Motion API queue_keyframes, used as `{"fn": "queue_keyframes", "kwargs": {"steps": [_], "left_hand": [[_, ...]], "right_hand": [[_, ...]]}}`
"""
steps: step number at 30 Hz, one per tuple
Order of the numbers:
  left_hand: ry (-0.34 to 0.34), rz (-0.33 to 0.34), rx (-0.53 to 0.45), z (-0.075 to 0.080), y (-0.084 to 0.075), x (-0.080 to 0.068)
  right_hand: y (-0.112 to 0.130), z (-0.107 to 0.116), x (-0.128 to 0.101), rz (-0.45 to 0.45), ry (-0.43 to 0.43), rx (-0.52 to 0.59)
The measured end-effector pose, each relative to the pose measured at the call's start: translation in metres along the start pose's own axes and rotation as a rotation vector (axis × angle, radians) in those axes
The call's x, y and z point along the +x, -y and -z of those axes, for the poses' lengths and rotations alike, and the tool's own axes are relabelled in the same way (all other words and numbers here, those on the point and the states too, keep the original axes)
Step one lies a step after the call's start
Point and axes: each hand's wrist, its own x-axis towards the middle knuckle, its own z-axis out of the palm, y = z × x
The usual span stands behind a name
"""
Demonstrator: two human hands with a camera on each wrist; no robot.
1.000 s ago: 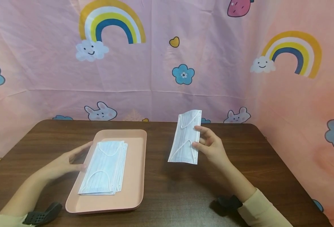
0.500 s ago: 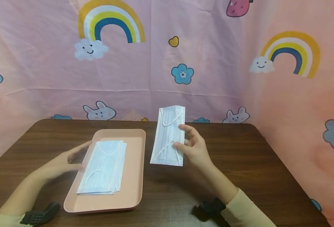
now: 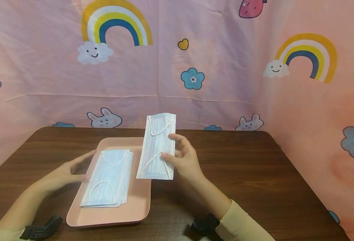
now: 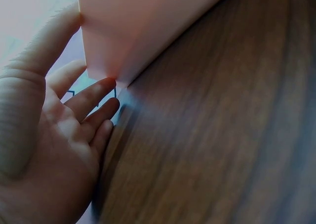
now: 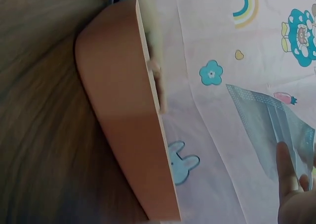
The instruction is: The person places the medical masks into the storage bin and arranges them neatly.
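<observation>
Brown tabletop, left to right: left hand (image 3: 64,172), fingers relaxed, steadies the pink tray (image 3: 141,204) beside the mask stack (image 3: 109,179); right hand (image 3: 186,160) pinches a single mask (image 3: 156,147) above the tray's right edge, so lowering it squarely onto the stack appears next.

The person is wearing a long-sleeved top in pale cream-yellow; the right sleeve (image 3: 246,224) is ending well behind the grip, leaving the forearm bare, and the left sleeve (image 3: 2,234) is showing only as a sliver at the bottom edge of the head view. Each wrist is carrying a small black device: the right wrist device (image 3: 204,225) is sitting just ahead of the cuff, and the left wrist device (image 3: 41,227) is showing a grid of small holes on its face. The right hand (image 3: 186,160) and left hand (image 3: 64,172) are wearing no gloves.
</observation>
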Motion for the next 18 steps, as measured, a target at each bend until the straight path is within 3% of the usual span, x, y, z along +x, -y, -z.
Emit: {"fn": "queue_keyframes", "kwargs": {"steps": [4, 11, 18], "left_hand": [[0.003, -0.016, -0.027, -0.001, 0.0, 0.0], [0.007, -0.026, 0.028, 0.003, 0.003, 0.0], [0.009, -0.024, 0.02, 0.001, 0.0, 0.0]], "right_hand": [[-0.007, -0.015, 0.002, -0.031, 0.012, 0.028], [-0.018, -0.04, 0.004, -0.091, 0.032, 0.083], [-0.028, -0.063, 0.005, -0.143, 0.008, 0.089]]}}
